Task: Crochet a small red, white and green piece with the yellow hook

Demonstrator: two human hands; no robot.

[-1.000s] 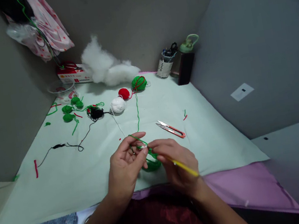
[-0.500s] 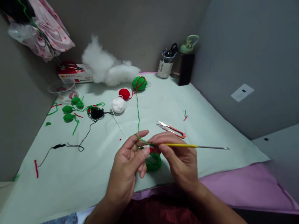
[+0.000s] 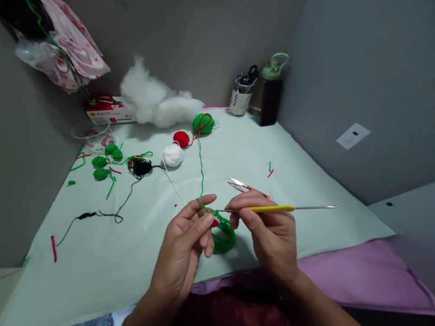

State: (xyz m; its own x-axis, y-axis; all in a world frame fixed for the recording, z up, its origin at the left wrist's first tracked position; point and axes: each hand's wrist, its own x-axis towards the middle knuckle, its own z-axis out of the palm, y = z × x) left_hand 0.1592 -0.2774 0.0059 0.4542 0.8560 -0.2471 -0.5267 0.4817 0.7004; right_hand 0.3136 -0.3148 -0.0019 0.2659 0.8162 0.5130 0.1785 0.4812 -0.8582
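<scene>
My left hand (image 3: 185, 234) pinches a small crochet piece (image 3: 214, 220) in green, red and white between thumb and fingers. Green yarn (image 3: 202, 171) runs over its raised index finger from the green yarn ball (image 3: 203, 124) at the back. My right hand (image 3: 266, 227) grips a crochet hook (image 3: 272, 208) by its yellow handle, the shaft pointing left into the work. The hook's other metal end sticks out to the right. Below the piece hangs a loop of green yarn (image 3: 224, 237). Fingers partly hide where hook and stitches meet.
Thread snips (image 3: 241, 184) lie just beyond my right hand. White (image 3: 172, 155) and red (image 3: 181, 139) yarn balls, black yarn (image 3: 141, 166) and several green pieces (image 3: 101, 174) lie farther off. White stuffing (image 3: 158, 101), a pen cup (image 3: 240, 97) and a dark phone-like slab (image 3: 271, 102) stand along the back.
My right hand has shifted slightly right and drawn the hook back with it, showing more metal shaft near the work. My left hand stays nearly in place.
</scene>
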